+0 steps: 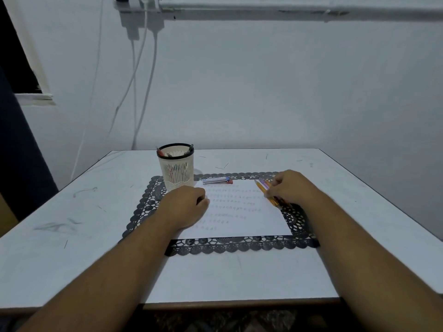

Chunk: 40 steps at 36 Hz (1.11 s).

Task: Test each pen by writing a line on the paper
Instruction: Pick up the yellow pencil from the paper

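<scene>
The paper (239,209) lies flat on a black lace mat (239,245) in the middle of a pale table (96,236), with several rows of small written marks across it. The left hand (185,207) rests on the paper's left edge, its fingers curled under into a loose fist that holds nothing visible. The right hand (293,188) sits at the paper's far right corner, fingers bent around a bundle of pens (267,192); the bundle shows orange and pink-purple barrels lying slantwise, one end pointing up and away toward the mat's far border, the other end passing under the hand and out over the lace. How many pens are in the bundle cannot be told. Just beyond the paper's top edge, on the mat, lies a small flat case (217,180), blue-grey with a red end. A cream mesh cup (176,167) with a black rim stands upright at the mat's far left corner, just beyond the left hand, with a few more pens leaning inside it. White cables (143,92) hang down the wall behind the table
</scene>
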{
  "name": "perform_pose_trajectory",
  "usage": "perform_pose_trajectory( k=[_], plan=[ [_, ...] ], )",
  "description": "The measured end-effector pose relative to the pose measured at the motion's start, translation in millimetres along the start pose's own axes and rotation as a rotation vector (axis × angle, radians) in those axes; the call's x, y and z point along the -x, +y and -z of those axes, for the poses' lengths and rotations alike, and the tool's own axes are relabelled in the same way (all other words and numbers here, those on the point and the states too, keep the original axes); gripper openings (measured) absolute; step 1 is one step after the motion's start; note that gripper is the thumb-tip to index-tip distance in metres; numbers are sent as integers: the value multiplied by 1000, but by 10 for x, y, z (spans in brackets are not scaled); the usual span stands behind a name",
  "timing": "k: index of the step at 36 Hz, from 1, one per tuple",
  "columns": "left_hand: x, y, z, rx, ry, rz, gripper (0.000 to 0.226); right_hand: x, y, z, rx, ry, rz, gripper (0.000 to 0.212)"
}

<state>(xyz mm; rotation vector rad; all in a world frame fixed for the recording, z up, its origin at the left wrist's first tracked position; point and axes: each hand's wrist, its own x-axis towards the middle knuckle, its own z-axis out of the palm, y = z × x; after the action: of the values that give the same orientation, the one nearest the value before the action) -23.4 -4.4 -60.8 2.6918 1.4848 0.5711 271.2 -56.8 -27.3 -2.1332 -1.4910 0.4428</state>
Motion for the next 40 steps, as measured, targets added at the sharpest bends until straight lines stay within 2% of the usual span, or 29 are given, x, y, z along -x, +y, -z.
perform_pose_trajectory(
  k=[3,8,11,17,18,21,25,31,34,37,40],
  plan=[
    [-6,8,6,11,4,-8,34,-5,-34,-31,61,-5,0,34],
    [14,1,6,13,4,-17,34,40,-129,-106,156,16,14,26],
    [22,10,10,37,6,-29,32,79,-184,-146,91,16,78,27],
    [24,79,106,142,275,-223,6,275,-443,-263,88,-45,338,7],
    [14,76,124,147,285,-261,11,296,-480,-316,96,-49,375,6],
    [-6,67,109,155,203,-340,22,357,-574,-497,101,-49,481,7],
    [35,96,46,126,125,-311,8,368,-615,-672,165,-25,605,13],
    [68,49,114,174,69,-161,4,255,-465,-535,-72,-21,472,8],
    [74,35,143,245,30,-102,6,207,-333,-403,-80,-36,399,9],
    [57,3,148,273,4,-77,8,206,-245,-381,-186,-120,342,10],
    [49,-17,147,280,0,-65,7,199,-266,-405,-191,-188,357,6]
  ],
)
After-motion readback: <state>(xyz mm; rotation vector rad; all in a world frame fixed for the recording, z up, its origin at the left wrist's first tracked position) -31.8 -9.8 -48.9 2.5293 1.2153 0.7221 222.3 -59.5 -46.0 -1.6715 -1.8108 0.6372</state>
